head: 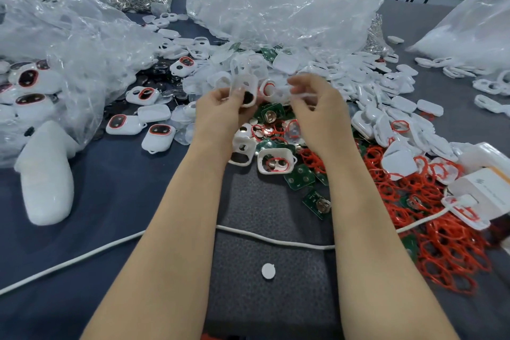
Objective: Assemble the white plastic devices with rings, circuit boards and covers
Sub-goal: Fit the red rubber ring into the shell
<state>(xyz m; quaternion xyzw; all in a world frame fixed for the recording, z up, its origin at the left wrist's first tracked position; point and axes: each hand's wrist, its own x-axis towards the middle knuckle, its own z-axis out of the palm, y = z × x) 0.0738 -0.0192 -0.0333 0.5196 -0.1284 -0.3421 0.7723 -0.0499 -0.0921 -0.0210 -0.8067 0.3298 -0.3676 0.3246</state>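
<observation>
My left hand grips a white plastic shell with two openings, held upright above the pile. My right hand pinches a small clear-white plastic piece just right of it. Between the hands lies a white shell with a red ring. Below them sit green circuit boards, loose red rings and an open white housing with a red ring inside. Finished white devices with red-rimmed dark windows lie to the left.
Crumpled clear plastic bags cover the far and left table. A heap of white covers spreads right. A white cable crosses the dark mat, where a small white round disc lies. White boxes stand at right.
</observation>
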